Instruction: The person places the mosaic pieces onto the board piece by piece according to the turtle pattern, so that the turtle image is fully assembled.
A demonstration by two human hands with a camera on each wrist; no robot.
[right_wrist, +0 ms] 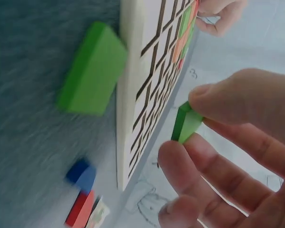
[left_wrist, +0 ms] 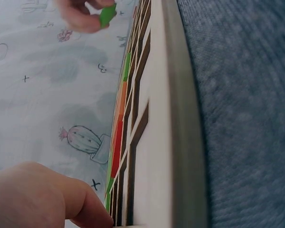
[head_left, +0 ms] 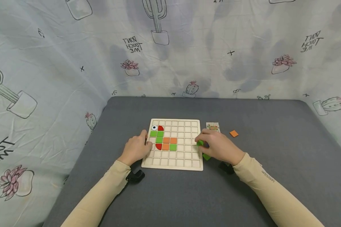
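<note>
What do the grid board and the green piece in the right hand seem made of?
Grid board: probably wood, matte, from its pale beige faces and brown cut edges. Held green piece: painted wood or plastic; smooth, even colour leaves this open.

A grey table [head_left: 170, 195] carries a gridded board [head_left: 187, 163], card [head_left: 212, 126] and loose tiles [head_left: 234, 133].
</note>
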